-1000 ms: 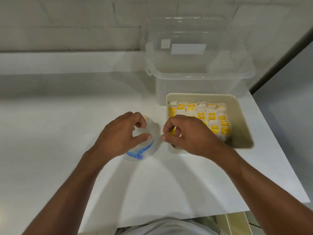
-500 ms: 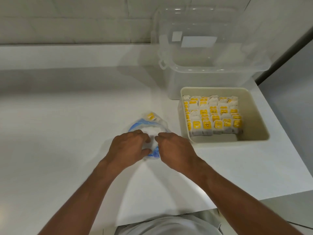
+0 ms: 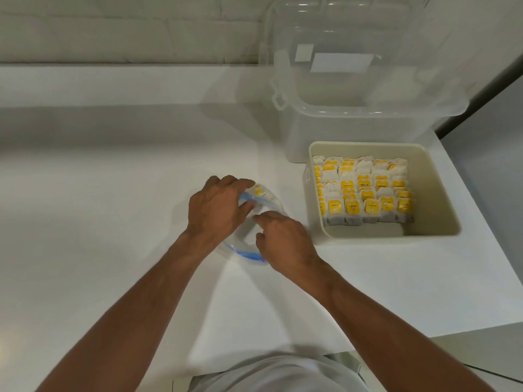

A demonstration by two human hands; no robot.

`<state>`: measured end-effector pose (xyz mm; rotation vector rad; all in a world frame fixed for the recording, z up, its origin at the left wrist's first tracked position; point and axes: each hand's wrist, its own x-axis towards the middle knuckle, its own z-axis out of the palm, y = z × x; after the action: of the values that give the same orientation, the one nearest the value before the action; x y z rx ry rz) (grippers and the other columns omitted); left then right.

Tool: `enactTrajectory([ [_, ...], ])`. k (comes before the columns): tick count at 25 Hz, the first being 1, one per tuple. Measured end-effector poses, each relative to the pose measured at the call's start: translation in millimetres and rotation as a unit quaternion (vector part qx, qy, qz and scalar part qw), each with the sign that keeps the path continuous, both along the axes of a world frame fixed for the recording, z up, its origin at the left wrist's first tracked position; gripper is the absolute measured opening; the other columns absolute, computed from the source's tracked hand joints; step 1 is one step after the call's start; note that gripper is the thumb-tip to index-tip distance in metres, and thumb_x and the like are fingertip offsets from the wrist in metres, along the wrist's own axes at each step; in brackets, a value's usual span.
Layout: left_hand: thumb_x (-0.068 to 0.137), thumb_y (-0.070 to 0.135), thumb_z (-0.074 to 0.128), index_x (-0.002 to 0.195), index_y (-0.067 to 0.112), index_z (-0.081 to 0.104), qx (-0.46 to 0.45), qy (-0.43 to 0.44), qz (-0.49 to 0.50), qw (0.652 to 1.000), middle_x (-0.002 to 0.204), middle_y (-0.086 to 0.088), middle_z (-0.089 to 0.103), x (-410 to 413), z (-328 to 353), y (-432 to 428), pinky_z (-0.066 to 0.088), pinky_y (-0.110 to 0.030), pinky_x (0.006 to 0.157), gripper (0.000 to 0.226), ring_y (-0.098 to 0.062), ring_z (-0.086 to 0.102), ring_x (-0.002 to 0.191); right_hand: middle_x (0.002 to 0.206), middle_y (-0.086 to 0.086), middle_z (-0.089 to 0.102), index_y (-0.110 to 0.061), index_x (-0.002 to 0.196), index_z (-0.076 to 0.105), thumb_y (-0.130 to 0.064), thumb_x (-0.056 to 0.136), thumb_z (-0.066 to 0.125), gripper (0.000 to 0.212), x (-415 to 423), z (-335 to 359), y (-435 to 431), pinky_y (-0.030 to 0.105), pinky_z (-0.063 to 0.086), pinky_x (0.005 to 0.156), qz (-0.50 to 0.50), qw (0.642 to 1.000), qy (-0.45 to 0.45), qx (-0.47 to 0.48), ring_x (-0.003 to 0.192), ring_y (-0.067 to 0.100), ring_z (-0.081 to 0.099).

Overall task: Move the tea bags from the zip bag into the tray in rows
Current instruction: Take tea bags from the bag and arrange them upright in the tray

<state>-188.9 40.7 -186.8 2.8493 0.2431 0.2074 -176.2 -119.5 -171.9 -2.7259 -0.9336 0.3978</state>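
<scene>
Blue-rimmed zip bag (image 3: 270, 200): right hand (image 3: 283, 241) has moved in (left hand (image 3: 216, 210) gripping).

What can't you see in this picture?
Head view only:
- Tea bags left in the zip bag: covered by left hand and right hand.
- Whether the right hand holds anything: hidden under that hand.
- Print on the tray's tea bag tags: too small.
- Clear box top: past the upper edge.

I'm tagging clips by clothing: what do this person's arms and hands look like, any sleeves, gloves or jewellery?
The left forearm and right forearm are bare, no sleeves showing. The left hand and right hand wear no gloves; no ring, watch or bracelet shows. A pale grey shirt shows at the bottom.
</scene>
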Motion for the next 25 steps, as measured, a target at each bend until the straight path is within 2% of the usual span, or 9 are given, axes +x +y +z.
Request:
enactTrajectory([
  [2,0.097,0.048,0.053,0.117,0.033,0.067,-0.02,0.027,0.027,0.999,0.11,0.009,0.071,9.6,0.7,-2.5,0.045,-0.027,0.069,0.029,-0.02,0.063,0.098,0.143,0.001,0.051,-0.016,0.146,0.039,-0.025,0.102,0.045,0.046,6.3,-0.5,4.4,0.023,0.034,0.103,-0.021,0.999,0.028,-0.018,0.128,0.018,0.051],
  [4,0.099,0.049,0.048,0.111,0.029,0.065,-0.066,0.064,0.056,0.994,0.103,0.008,0.071,18.4,2.1,-1.4,0.04,-0.026,0.068,0.028,-0.02,0.064,0.091,0.145,0.002,0.048,-0.016,0.15,0.032,-0.027,0.102,0.045,0.051,11.6,-1.9,7.3,0.024,0.034,0.104,-0.057,0.997,0.045,-0.011,0.129,0.018,0.049],
  [8,0.1,0.049,0.047,0.099,0.029,0.056,-0.215,0.126,0.079,0.965,0.093,0.012,0.069,28.1,0.8,7.6,0.051,-0.036,0.078,0.021,-0.019,0.063,0.092,0.143,0.004,0.051,-0.014,0.147,0.035,-0.022,0.098,0.05,0.052,18.4,-2.7,9.6,0.027,0.037,0.105,-0.105,0.994,0.026,0.007,0.129,0.02,0.05],
  [10,0.1,0.049,0.046,0.105,0.03,0.057,-0.28,0.147,0.076,0.945,0.091,0.013,0.072,28.9,1.9,9.3,0.051,-0.041,0.088,0.023,-0.017,0.064,0.095,0.141,0.004,0.053,-0.013,0.145,0.039,-0.02,0.098,0.049,0.048,19.5,-1.9,9.8,0.027,0.038,0.104,-0.119,0.992,0.024,0.018,0.128,0.02,0.051],
  [13,0.099,0.052,0.045,0.112,0.026,0.064,-0.295,0.182,0.063,0.936,0.101,0.005,0.07,30.3,6.0,9.2,0.05,-0.042,0.093,0.034,-0.019,0.064,0.099,0.142,0.003,0.052,-0.014,0.145,0.039,-0.021,0.1,0.047,0.047,18.9,-1.2,7.5,0.024,0.035,0.105,-0.129,0.991,0.014,0.025,0.129,0.018,0.05],
  [17,0.098,0.049,0.045,0.091,0.006,0.069,-0.319,0.205,0.079,0.922,0.094,-0.012,0.07,32.4,6.4,10.4,0.051,-0.045,0.087,0.049,-0.032,0.066,0.093,0.136,0.001,0.058,-0.018,0.138,0.053,-0.033,0.099,0.05,0.042,21.5,-3.7,4.9,0.022,0.036,0.104,-0.137,0.989,0.005,0.051,0.124,0.015,0.054],
  [20,0.097,0.046,0.051,0.09,-0.001,0.067,-0.383,0.21,0.082,0.896,0.09,-0.017,0.07,30.1,7.2,10.9,0.048,-0.04,0.077,0.05,-0.029,0.063,0.081,0.123,0.002,0.067,-0.02,0.128,0.062,-0.046,0.095,0.052,0.043,25.1,-5.0,8.1,0.025,0.043,0.095,-0.146,0.987,0.003,0.063,0.113,0.017,0.061],
  [23,0.096,0.041,0.056,0.078,0.003,0.066,-0.408,0.221,0.079,0.882,0.078,-0.017,0.063,27.3,9.2,11.6,0.043,-0.035,0.072,0.043,-0.022,0.056,0.072,0.111,-0.001,0.072,-0.022,0.115,0.069,-0.054,0.091,0.054,0.043,27.8,-6.9,13.2,0.028,0.046,0.087,-0.184,0.979,0.038,0.085,0.104,0.019,0.065],
  [25,0.095,0.038,0.06,0.07,0.008,0.062,-0.424,0.228,0.075,0.873,0.07,-0.009,0.054,24.9,11.0,13.0,0.038,-0.034,0.069,0.039,-0.02,0.049,0.068,0.102,-0.002,0.074,-0.022,0.105,0.072,-0.051,0.092,0.055,0.036,27.9,-7.9,14.5,0.028,0.047,0.082,-0.197,0.976,0.032,0.091,0.097,0.02,0.067],
])
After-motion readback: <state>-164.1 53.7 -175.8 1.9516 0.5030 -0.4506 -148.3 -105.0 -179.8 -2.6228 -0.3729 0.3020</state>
